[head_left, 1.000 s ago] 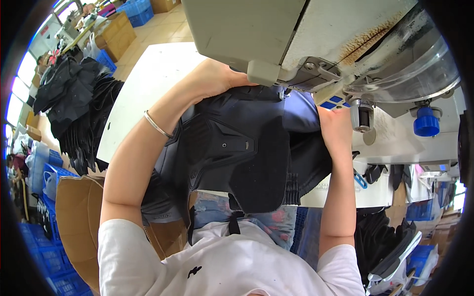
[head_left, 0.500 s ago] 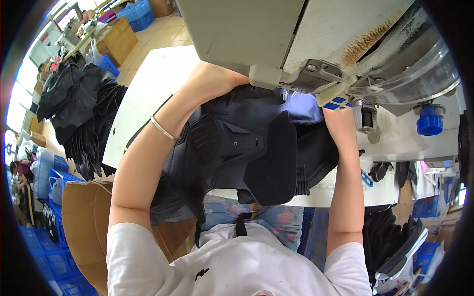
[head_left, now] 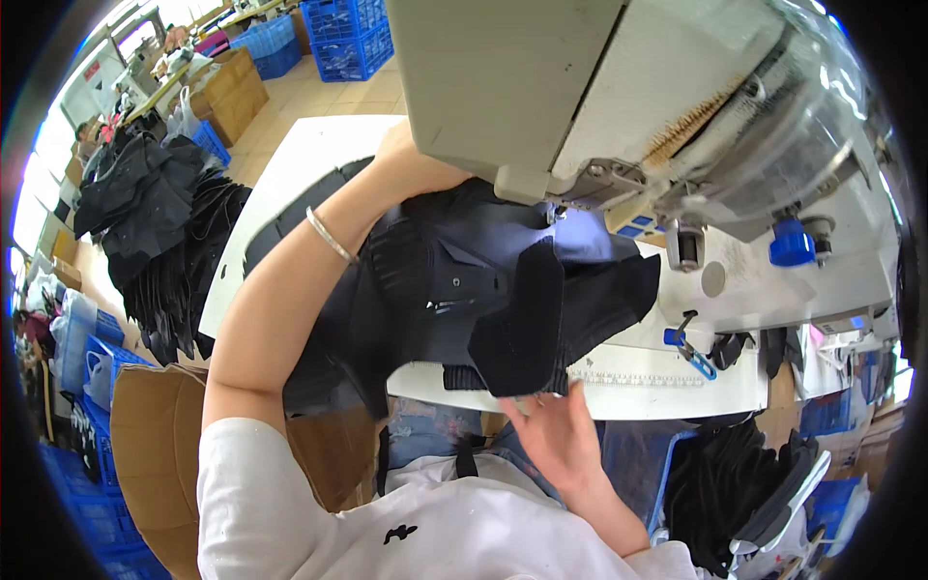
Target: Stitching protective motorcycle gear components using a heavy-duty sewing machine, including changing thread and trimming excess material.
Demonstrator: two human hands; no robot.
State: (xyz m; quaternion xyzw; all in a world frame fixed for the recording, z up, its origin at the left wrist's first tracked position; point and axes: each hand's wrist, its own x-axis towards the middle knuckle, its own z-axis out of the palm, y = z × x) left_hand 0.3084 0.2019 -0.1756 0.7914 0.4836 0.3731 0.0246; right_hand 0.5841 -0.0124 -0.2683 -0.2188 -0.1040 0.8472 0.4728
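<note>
- The right hand (head_left: 559,435) has left the far right side of the black piece (head_left: 517,324), where it was close to the needle area, and is now at the near edge, over the person's lap.
- The left hand (head_left: 420,169) stays at the far left of the piece, tucked against the sewing machine (head_left: 503,87), so by my judgement it alone now steadies the far end.
- With the right forearm out of the way, the dark flap on the right side lies spread across the white table (head_left: 300,164), and the small blue-handled cutters (head_left: 691,353) show more plainly to its right.
- The black piece is on the table, its far part beneath the machine head and its near edge close to the table's front; the presser foot (head_left: 554,215) stands at its far right part, beside a shiny bluish area.
- The right hand's fingers are somewhat apart, tips at the ribbed near edge; I cannot tell whether they pinch it, since the cloth covers their ends.
- The left fingertips are hidden behind the machine head, so their grip cannot be told.
- Glare washes out the bluish area, and whether the needle is in the cloth is too small to make out.
</note>
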